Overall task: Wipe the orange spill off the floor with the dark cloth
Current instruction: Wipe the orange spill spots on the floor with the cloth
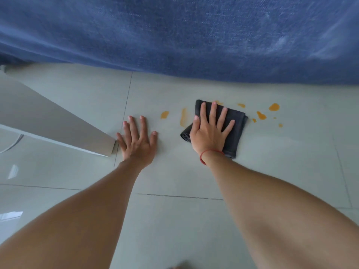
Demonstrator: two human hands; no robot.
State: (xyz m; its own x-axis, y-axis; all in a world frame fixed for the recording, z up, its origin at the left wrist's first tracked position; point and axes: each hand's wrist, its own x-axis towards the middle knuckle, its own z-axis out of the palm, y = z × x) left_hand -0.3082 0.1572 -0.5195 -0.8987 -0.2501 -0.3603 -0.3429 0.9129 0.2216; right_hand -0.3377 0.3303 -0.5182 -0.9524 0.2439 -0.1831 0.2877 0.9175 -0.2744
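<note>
Right hand (210, 131) lies flat with fingers spread, palm pressing down on the dark cloth (236, 131), which I read as folded into a rough square on the pale tiled floor (174, 171). From my remote seat I see only the head view, so I take the cloth as my landmark. Orange spill (274, 107) shows in scattered drops: a larger blob and several small spots just beyond the cloth's right edge, a long streak touching its left edge, one more drop further left of that, and a trace peeking out at the cloth's far edge above the fingertips. Thin red band (206, 154) circles the right wrist, at the cloth's near corner. Left hand (138, 137) rests left of the cloth, apart from it, open and splayed flat on bare tile, holding nothing. Blue fabric (174, 32) fills the space beyond the cloth. Pale slanted panel (48, 121) ends just left of the left hand.
</note>
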